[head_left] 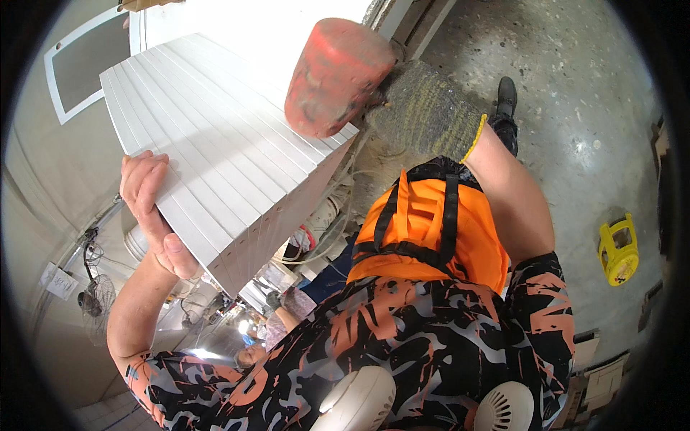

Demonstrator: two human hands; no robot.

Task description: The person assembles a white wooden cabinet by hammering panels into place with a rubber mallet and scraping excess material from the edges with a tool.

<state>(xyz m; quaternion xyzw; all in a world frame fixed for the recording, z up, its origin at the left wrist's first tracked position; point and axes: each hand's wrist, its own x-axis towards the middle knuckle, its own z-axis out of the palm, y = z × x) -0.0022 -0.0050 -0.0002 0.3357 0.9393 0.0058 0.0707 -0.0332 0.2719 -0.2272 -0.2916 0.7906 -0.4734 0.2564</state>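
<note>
My bare left hand (153, 223) grips the near left edge of a stack of white boards (208, 136), its fingers lying over the edge and the thumb at the near corner. The boards stand side by side, and small holes show along their near end. My right hand (429, 110), in a grey and yellow knit glove, is closed on a red rubber mallet (338, 75). The mallet's large, scuffed head is slightly blurred above the right part of the stack. Its handle is mostly hidden by the glove, and I cannot tell whether the head touches the boards.
A bright white surface (248, 32) lies beyond the stack. A yellow plastic device (618, 250) sits on the speckled floor at right. Hoses and containers crowd below the stack, with another person (287, 309) nearby. A fan (93, 298) stands at left.
</note>
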